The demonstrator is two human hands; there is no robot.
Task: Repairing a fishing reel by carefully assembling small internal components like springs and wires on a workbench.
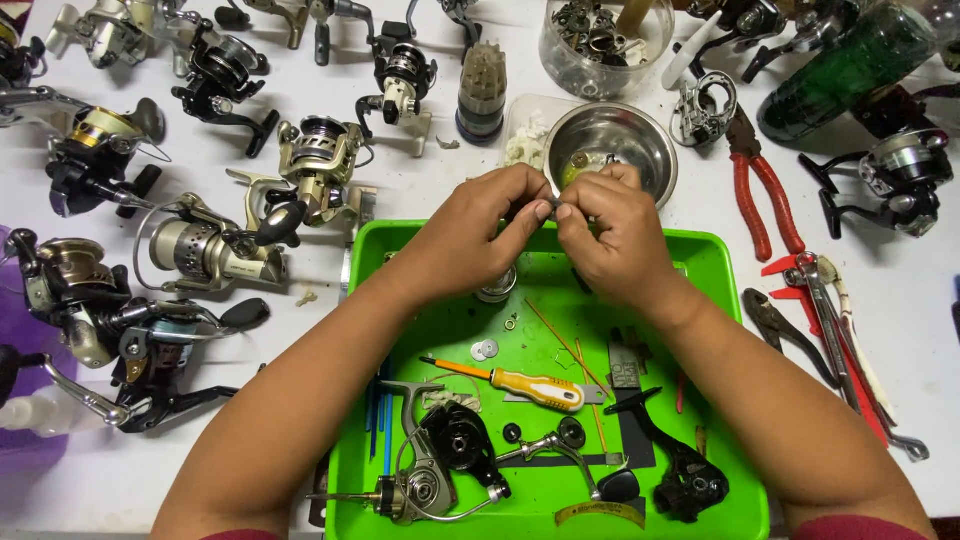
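Green tray | left hand; right hand: fingertips pinched together on tiny part, too small to identify

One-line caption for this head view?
Both hands, left hand and right hand, pinch a small part together above a green tray of fishing-reel parts.

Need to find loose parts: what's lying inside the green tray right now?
In the green tray: an orange-handled screwdriver, a dismantled fishing reel, a black reel body, two washers and thin orange sticks. The forearms and both hands cover part of the tray floor.
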